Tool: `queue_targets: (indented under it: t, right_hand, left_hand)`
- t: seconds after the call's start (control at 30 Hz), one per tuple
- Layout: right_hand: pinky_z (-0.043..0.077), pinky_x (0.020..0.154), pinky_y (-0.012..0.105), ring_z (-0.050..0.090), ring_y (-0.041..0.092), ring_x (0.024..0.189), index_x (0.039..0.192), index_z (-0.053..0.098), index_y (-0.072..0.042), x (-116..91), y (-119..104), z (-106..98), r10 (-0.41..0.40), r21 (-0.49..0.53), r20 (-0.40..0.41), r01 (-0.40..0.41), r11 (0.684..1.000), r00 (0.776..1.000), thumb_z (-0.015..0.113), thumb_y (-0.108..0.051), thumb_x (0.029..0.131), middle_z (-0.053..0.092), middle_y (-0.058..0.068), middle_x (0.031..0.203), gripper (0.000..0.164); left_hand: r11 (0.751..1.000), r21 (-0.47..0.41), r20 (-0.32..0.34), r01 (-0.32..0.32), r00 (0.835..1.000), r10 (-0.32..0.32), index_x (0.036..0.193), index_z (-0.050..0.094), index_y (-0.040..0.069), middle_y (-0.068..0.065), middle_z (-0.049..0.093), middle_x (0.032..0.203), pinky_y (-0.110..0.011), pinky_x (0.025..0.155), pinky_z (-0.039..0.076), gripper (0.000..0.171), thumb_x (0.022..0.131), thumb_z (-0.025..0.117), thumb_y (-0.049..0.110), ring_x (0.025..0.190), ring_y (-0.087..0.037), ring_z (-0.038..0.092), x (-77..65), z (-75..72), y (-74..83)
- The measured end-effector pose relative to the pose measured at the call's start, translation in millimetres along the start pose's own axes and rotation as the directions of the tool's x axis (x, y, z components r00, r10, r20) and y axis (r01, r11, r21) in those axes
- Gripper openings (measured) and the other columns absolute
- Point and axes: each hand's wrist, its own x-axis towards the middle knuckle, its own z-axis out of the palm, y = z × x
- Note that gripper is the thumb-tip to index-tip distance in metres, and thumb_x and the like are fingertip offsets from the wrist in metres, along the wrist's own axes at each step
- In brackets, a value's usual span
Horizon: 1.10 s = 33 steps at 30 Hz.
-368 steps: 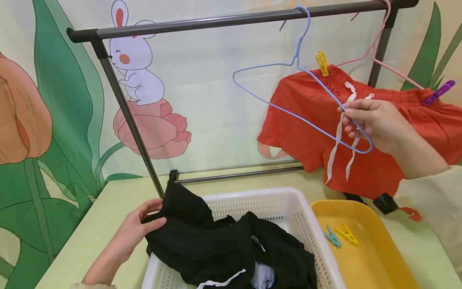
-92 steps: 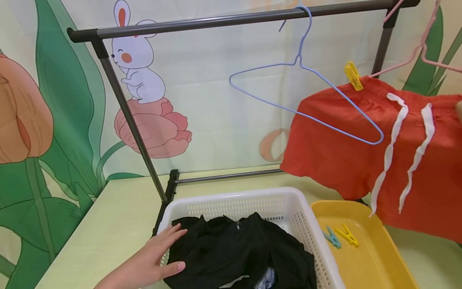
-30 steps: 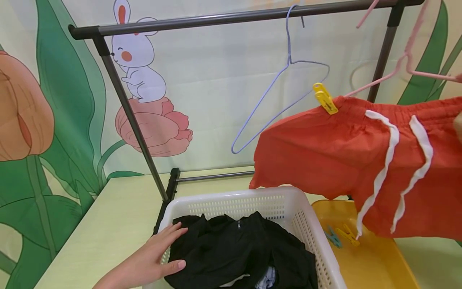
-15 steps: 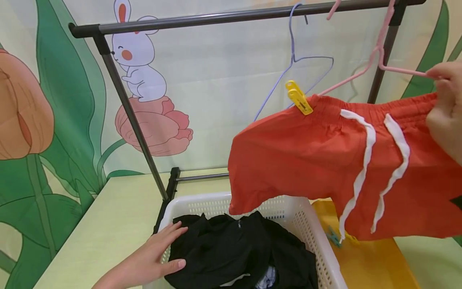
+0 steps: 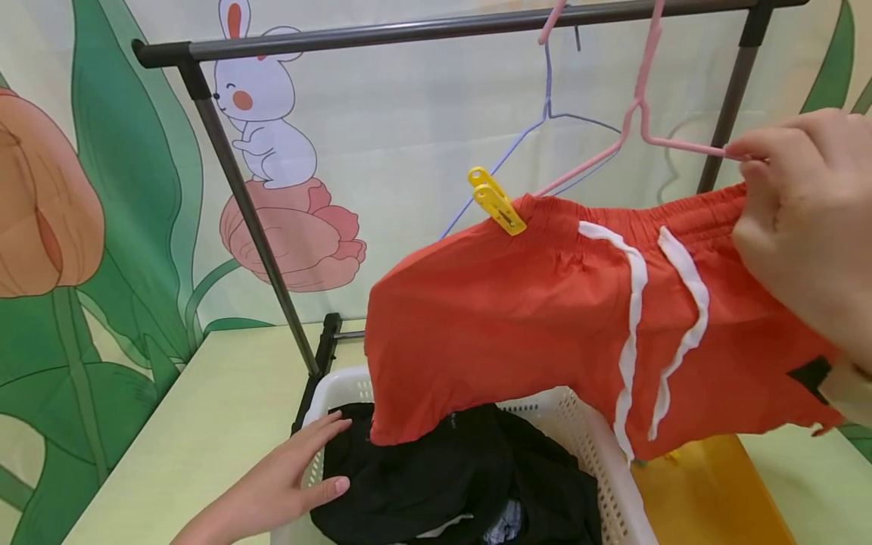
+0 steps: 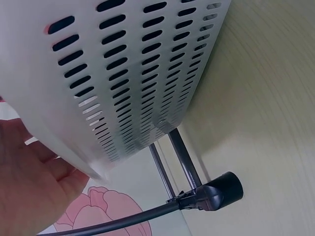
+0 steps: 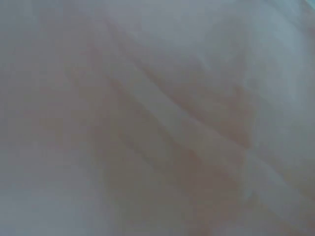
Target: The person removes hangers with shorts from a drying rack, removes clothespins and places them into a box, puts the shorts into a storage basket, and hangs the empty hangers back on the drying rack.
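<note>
My right hand [image 5: 804,204] pinches the right arm of a pink hanger [image 5: 640,113]. Red shorts [image 5: 490,318] with white drawstrings hang from it, a yellow clothespin [image 5: 497,200] at their left waist corner. The hanger's hook tip shows in front of the rack's rod; its top is out of frame. My left hand [image 5: 286,477] rests at the left rim of a white basket [image 5: 616,484], fingers straight, fingertips by black clothing [image 5: 422,484]. In the left wrist view the hand [image 6: 34,182] is against the basket wall [image 6: 59,108]. Blurred pale fabric fills the right wrist view.
A dark metal rack [image 5: 409,38] spans the table [image 5: 204,424]. On its rod hangs a blue hanger [image 5: 518,147], partly behind the shorts. A yellow tray [image 5: 715,484] stands right of the basket, mostly covered by the shorts, with a bit of clothespin showing.
My right hand has carried the pink hanger and red shorts leftward, over the basket. The blue hanger has turned on the rod. Much earlier, my right hand held the blue hanger and my left the black clothing.
</note>
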Motion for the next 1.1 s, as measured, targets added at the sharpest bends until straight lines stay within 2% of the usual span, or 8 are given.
queue_targets:
  t: [0.1, 0.27, 0.5, 0.67, 0.73, 0.9, 1.03, 1.1]
  right_hand:
    - [0.044, 0.07, 0.053, 0.045, 0.035, 0.092, 0.103, 0.057, 0.006, 1.9, 2.2, 2.7, -0.055, 0.01, -0.086, 0.056, 0.998, 0.995, 0.04, -0.013, 0.091, 0.052, 0.024, 0.098, 0.028]
    - [0.043, 0.067, 0.051, 0.046, 0.037, 0.085, 0.096, 0.057, 0.009, 6.3, -7.4, 7.6, -0.133, 0.069, -0.167, 0.146, 0.987, 0.977, 0.037, -0.012, 0.089, 0.053, 0.026, 0.089, 0.03]
    - [0.042, 0.068, 0.048, 0.048, 0.036, 0.085, 0.092, 0.059, 0.007, 10.5, -20.9, 13.9, -0.115, 0.157, -0.246, 0.156, 0.975, 0.963, 0.04, -0.01, 0.088, 0.056, 0.023, 0.089, 0.025]
    - [0.038, 0.066, 0.046, 0.049, 0.035, 0.083, 0.087, 0.061, 0.006, 12.6, -26.3, 18.8, -0.096, 0.218, -0.314, 0.17, 0.961, 0.944, 0.041, -0.008, 0.086, 0.057, 0.022, 0.085, 0.023]
    - [0.038, 0.065, 0.046, 0.049, 0.036, 0.081, 0.086, 0.061, 0.006, 13.0, -26.7, 18.8, -0.1, 0.222, -0.324, 0.178, 0.959, 0.941, 0.041, -0.007, 0.086, 0.057, 0.023, 0.083, 0.023]
    - [0.038, 0.064, 0.044, 0.049, 0.034, 0.078, 0.085, 0.062, 0.006, 13.5, -27.9, 19.0, -0.09, 0.242, -0.341, 0.18, 0.954, 0.936, 0.042, -0.006, 0.085, 0.057, 0.022, 0.081, 0.022]
    - [0.038, 0.064, 0.044, 0.05, 0.033, 0.078, 0.085, 0.062, 0.004, 13.1, -27.2, 19.7, -0.074, 0.252, -0.352, 0.171, 0.953, 0.933, 0.044, -0.002, 0.083, 0.058, 0.021, 0.08, 0.02]
    - [0.037, 0.063, 0.044, 0.05, 0.033, 0.077, 0.084, 0.062, 0.004, 13.0, -26.3, 20.4, -0.069, 0.257, -0.36, 0.17, 0.951, 0.931, 0.043, 0.0, 0.082, 0.058, 0.02, 0.079, 0.02]
  left_hand:
    - [0.998, 0.027, -0.046, -0.054, 0.997, 0.055, 0.132, 0.038, 0.013, -0.011, 0.034, 0.14, -0.057, 0.094, 0.032, 0.068, 0.077, 0.062, 0.045, 0.126, -0.036, 0.031, 16.6, -3.2, 2.7]
    - [0.995, 0.015, -0.097, -0.096, 0.991, 0.097, 0.133, 0.037, 0.017, -0.007, 0.038, 0.137, -0.053, 0.094, 0.035, 0.065, 0.078, 0.061, 0.044, 0.125, -0.031, 0.035, 14.7, -4.2, 3.5]
    - [0.989, -0.006, -0.156, -0.15, 0.977, 0.148, 0.133, 0.034, 0.03, 0.004, 0.041, 0.133, -0.051, 0.093, 0.038, 0.061, 0.08, 0.062, 0.037, 0.122, -0.024, 0.039, 15.2, -5.2, 1.5]
    - [0.976, 0.065, -0.25, -0.209, 0.943, 0.219, 0.125, 0.042, 0.026, 0.004, 0.049, 0.123, -0.044, 0.088, 0.043, 0.054, 0.079, 0.058, 0.002, 0.114, -0.019, 0.045, 17.1, -5.0, 3.6]
    - [0.979, 0.069, -0.287, -0.192, 0.936, 0.204, 0.117, 0.048, 0.024, 0.006, 0.052, 0.116, -0.04, 0.086, 0.045, 0.052, 0.074, 0.054, -0.007, 0.109, -0.016, 0.048, 20.2, -3.3, 5.9]
    - [0.984, 0.05, -0.37, -0.172, 0.912, 0.178, 0.104, 0.053, 0.023, 0.011, 0.056, 0.104, -0.032, 0.08, 0.047, 0.036, 0.079, 0.057, -0.002, 0.1, -0.011, 0.052, 28.0, 1.6, 10.2]
    - [0.977, 0.072, -0.456, -0.201, 0.865, 0.212, 0.1, 0.056, 0.022, 0.012, 0.058, 0.098, -0.027, 0.076, 0.048, 0.03, 0.08, 0.06, 0.001, 0.094, -0.005, 0.053, 34.4, 6.2, 12.4]
    - [0.977, 0.054, -0.485, -0.206, 0.85, 0.206, 0.098, 0.057, 0.02, 0.01, 0.059, 0.094, -0.026, 0.071, 0.048, 0.028, 0.08, 0.059, 0.0, 0.088, -0.004, 0.053, 37.2, 7.8, 13.8]
